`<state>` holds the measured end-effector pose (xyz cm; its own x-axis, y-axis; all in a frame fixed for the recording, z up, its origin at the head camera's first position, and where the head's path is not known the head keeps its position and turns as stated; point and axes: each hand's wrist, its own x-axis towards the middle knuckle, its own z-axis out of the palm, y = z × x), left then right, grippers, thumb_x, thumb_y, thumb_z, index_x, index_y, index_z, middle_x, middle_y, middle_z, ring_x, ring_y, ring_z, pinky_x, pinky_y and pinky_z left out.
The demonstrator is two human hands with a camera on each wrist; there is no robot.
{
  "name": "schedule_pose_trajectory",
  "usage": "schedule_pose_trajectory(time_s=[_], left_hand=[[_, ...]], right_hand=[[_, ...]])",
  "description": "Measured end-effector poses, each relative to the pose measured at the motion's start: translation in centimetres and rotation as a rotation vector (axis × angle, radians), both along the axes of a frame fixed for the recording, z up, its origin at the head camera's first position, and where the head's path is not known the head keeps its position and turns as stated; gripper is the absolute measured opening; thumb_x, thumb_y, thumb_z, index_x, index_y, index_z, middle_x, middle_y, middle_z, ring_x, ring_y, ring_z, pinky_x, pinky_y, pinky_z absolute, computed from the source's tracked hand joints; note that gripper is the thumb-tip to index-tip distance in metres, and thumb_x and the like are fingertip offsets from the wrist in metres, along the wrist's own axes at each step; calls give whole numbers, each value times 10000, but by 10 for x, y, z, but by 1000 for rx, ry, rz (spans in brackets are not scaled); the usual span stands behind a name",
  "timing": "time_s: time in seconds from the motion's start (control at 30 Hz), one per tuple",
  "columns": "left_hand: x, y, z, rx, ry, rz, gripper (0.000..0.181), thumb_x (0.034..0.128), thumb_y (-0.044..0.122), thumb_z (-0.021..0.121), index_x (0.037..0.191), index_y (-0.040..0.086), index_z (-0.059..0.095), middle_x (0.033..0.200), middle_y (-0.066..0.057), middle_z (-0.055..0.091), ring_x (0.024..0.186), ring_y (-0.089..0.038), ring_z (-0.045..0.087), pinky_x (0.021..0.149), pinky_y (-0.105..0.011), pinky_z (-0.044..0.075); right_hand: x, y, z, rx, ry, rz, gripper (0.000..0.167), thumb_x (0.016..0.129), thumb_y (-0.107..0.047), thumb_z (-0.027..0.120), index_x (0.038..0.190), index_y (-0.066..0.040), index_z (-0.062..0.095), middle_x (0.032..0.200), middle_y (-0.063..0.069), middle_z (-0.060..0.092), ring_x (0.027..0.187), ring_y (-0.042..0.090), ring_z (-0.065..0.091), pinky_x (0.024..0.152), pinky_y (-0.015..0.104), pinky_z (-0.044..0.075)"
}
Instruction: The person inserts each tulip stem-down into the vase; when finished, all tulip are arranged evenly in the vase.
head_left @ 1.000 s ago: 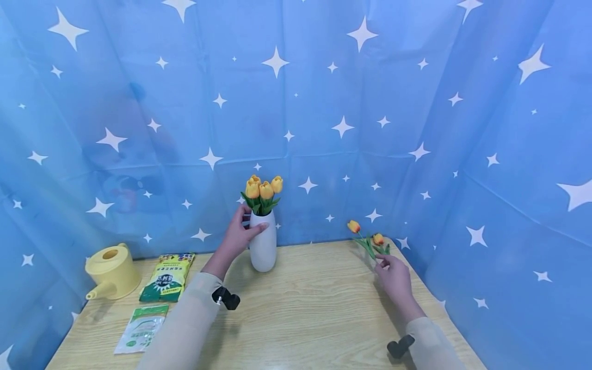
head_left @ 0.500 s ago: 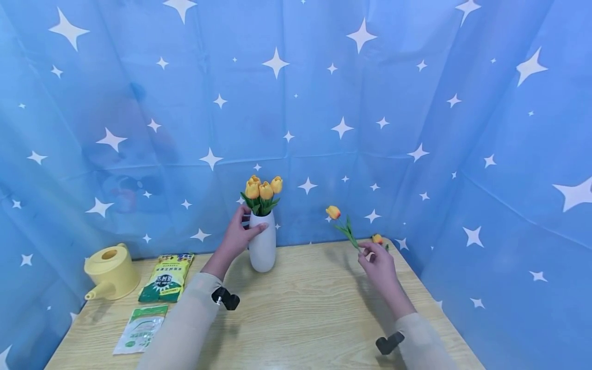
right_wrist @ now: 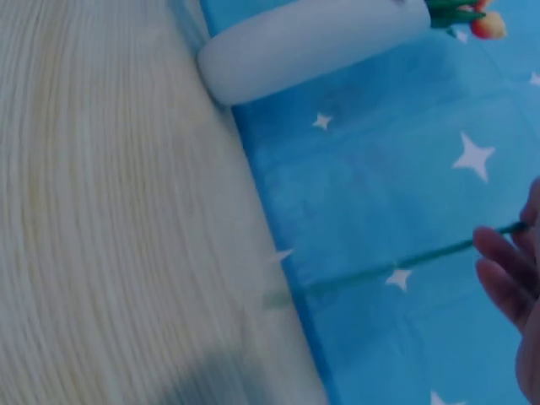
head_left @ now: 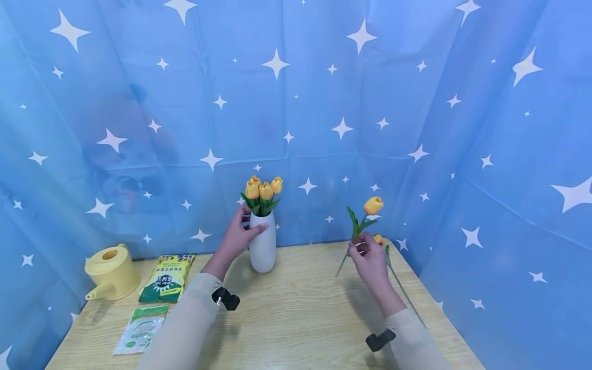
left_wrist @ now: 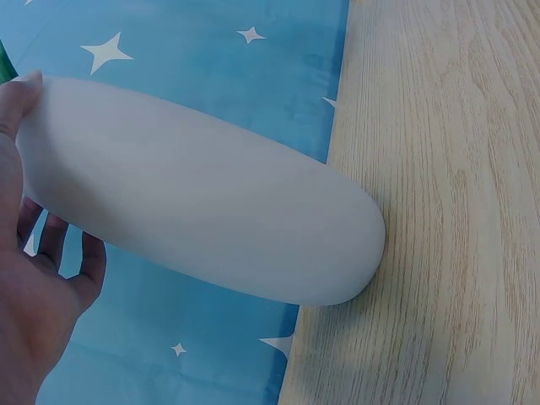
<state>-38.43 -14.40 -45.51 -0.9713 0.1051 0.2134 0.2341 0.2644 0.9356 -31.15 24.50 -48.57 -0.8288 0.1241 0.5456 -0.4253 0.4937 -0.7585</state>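
A white vase stands upright near the table's back edge, several yellow tulips in its mouth. My left hand grips the vase near its rim, thumb on the front; the left wrist view shows the thumb on the vase and curled fingers beside it. Off to the right, my right hand pinches the stem of a single tulip, its bloom up and its stem end pointing down-left. In the right wrist view the green stem runs out from the fingers. Another tulip lies behind the right hand.
On the table's left side are a yellow watering can, a yellow-green packet and a smaller white-green packet. A blue curtain with white stars hangs behind the wooden table.
My right hand has lifted one tulip and moved left, and the bloom has swung from leaning left to upright on the right. The left hand and the vase have stayed in place.
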Motion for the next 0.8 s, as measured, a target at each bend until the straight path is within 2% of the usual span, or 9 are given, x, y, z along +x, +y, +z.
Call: schedule_pose_trajectory(time_s=[0.17,0.37,0.57,0.8], left_hand=[[0,1,1,0,9,-1,669,954,547,860,1355,188,463,1484,-121,539,1372,-397,564,1098,-655,528],[0,0,0,1,10,-2,680,946,555,865,1353,187,464,1483,-119,540,1372,-397,566,1097,-654,530],[-1,0,0,5,8,-4,679,945,550,869,1356,187,469,1482,-124,539,1372,-405,566,1094,-663,529],[0,0,0,5,5,-3,659,954,539,864,1342,188,463,1485,-120,535,1377,-404,564,1098,-662,528]], right_hand=[[4,-9,6,-90,17,65,110,1060,-105,769,1129,-38,717,966,181,785,826,349,791,637,250,601],[7,-20,16,-198,37,154,247,1068,-201,780,1161,20,724,981,232,776,826,316,798,673,327,651],[11,-37,37,-258,72,194,156,1092,-153,734,1177,-23,749,999,96,794,855,293,787,689,329,646],[12,-58,67,-252,174,197,146,1122,-179,686,1199,-70,745,1040,71,786,846,226,771,694,335,638]])
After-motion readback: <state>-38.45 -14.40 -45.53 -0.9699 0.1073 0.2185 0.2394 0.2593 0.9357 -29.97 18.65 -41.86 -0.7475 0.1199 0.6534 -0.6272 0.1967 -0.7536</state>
